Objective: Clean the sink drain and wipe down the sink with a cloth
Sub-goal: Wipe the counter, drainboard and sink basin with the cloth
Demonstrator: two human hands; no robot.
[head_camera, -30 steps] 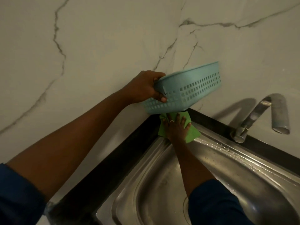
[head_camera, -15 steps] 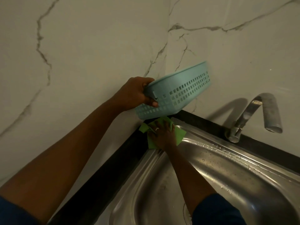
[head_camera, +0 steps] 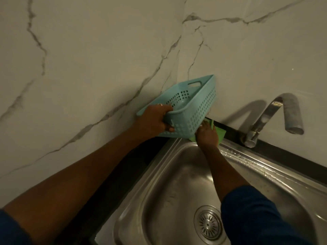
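two hands were busy here. left grip (head_camera: pixel 155 121) was clamped on the near rim of the basket (head_camera: pixel 191 106), thumb on the outside wall and fingers curled over the top, holding it up off the back corner of the sink (head_camera: pixel 265 167). a second earlier the basket was tipped so you only saw its side and bottom. now it had swung round enough to show its inside. right grip (head_camera: pixel 207 134) was laid open and flat, pressing the cloth (head_camera: pixel 220 135) onto the back ledge right by the basket's lower corner, fingertips partly hidden under it. over that second the cloth had slid from the corner along toward the tap (head_camera: pixel 276 117).

my read: the patch where the basket normally sits was getting wiped, so the ledge was in progress. the bowl and the drain (head_camera: pixel 209 224) probably still needed doing, since the drain sat low in the bowl, well apart from the cloth.

water beads lay on the ledge further right. steel sink, dark worktop (head_camera: pixel 283 156), marble-look wall (head_camera: pixel 106 50) with grey veins, pretty dim light.
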